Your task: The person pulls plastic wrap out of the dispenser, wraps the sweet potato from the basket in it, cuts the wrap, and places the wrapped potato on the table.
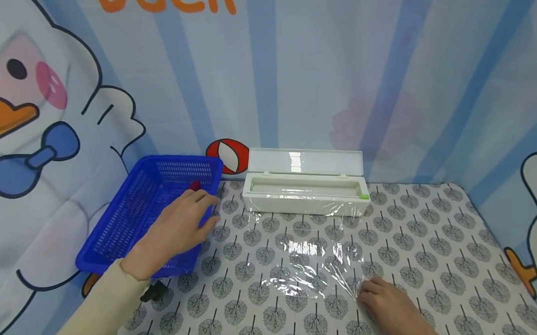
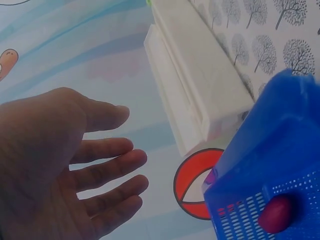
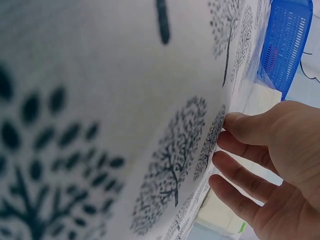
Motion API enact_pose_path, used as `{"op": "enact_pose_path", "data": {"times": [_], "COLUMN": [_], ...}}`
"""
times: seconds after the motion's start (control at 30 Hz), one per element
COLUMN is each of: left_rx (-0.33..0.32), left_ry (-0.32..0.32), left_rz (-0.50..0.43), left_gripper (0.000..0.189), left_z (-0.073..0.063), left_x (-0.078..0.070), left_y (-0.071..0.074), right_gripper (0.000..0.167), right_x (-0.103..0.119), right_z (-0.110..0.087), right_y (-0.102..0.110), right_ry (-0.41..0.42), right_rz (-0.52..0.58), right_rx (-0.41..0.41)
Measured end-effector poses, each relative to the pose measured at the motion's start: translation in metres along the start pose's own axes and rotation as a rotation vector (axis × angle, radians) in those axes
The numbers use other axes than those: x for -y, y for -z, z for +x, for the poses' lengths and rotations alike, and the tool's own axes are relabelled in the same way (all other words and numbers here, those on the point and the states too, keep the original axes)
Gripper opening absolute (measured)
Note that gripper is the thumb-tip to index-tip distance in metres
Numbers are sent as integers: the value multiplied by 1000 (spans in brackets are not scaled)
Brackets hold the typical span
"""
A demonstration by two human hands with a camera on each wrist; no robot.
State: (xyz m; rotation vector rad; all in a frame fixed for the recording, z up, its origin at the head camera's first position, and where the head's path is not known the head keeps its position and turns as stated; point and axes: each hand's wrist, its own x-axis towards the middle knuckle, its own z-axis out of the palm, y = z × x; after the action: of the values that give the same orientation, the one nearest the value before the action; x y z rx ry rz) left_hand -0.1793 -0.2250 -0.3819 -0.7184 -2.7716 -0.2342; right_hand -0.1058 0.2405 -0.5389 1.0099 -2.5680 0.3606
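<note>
My left hand (image 1: 178, 221) hovers over the right side of a blue plastic basket (image 1: 100, 250), fingers loosely spread and holding nothing. Just beyond its fingers, inside the basket, is a small red rounded item (image 2: 276, 214). A white cling film dispenser (image 1: 305, 205) stands at the back with its lid (image 1: 304, 161) raised. From its front, a clear sheet of cling film (image 1: 303, 248) stretches over the table, shiny and wrinkled. My right hand (image 1: 390, 310) pinches the sheet's near right corner between thumb and fingers, low against the tabletop; creases run toward those fingertips.
A tree-patterned cloth (image 1: 444, 275) covers the table. Behind it hangs a blue striped curtain (image 1: 317, 79) with printed cartoon ducks, close behind the dispenser. A small green piece (image 1: 364, 196) sits at the dispenser's right end. The basket stands along the table's left side.
</note>
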Motion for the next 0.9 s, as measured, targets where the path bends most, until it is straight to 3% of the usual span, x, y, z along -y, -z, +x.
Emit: {"op": "enact_pose_path", "data": {"times": [0.47, 0.9], "left_rx": [127, 166], "left_ry": [226, 312], "left_rz": [-107, -136], "left_gripper": [52, 52], "left_z": [24, 37], "left_x": [30, 51], "left_y": [16, 21], "right_gripper": [22, 22], "right_x": [0, 2], "right_z": [2, 3], "right_y": [0, 3], "right_ry": [-24, -61], "right_rz": [4, 9], "right_rx": [16, 52]}}
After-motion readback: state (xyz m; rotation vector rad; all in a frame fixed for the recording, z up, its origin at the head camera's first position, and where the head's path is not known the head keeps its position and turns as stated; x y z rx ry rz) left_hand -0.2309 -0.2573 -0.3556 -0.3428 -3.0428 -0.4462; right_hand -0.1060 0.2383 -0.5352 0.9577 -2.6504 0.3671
